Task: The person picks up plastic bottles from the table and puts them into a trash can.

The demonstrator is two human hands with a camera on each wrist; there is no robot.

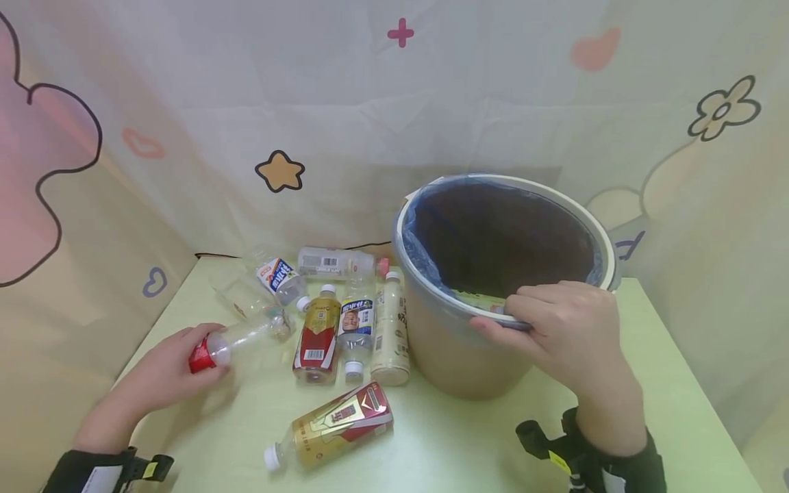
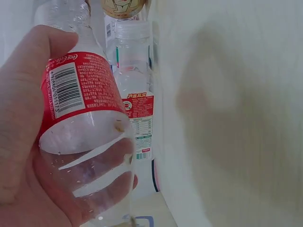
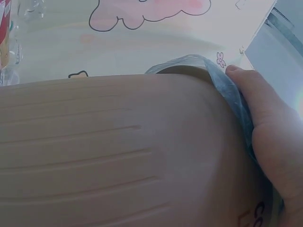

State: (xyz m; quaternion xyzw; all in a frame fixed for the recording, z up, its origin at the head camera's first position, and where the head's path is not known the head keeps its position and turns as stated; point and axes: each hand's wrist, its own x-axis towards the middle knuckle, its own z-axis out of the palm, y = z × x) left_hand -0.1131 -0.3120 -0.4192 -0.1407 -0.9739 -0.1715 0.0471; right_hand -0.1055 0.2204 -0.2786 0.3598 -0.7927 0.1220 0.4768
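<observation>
My left hand (image 1: pixel 175 366) grips a clear plastic bottle (image 1: pixel 249 339) with a red label, held over the left part of the table. In the left wrist view, the thumb lies across the neck of this bottle (image 2: pixel 87 90), and a barcode shows on its Coca-Cola label. On the right, my right hand (image 1: pixel 567 332) holds the near rim of a beige trash bin (image 1: pixel 468 359), with the fingers over the edge and the thumb outside. A thin blue liner bag (image 1: pixel 425 253) lines the bin and folds over its rim, close under the right hand (image 3: pixel 272 125).
Several plastic bottles lie between the left hand and the bin, among them a gold-and-red one (image 1: pixel 317 342), a blue-labelled one (image 1: pixel 355 329) and a cream one (image 1: pixel 390 335). Another gold-and-red bottle (image 1: pixel 342 421) lies nearer the front. A printed curtain (image 1: pixel 345 123) hangs behind the table.
</observation>
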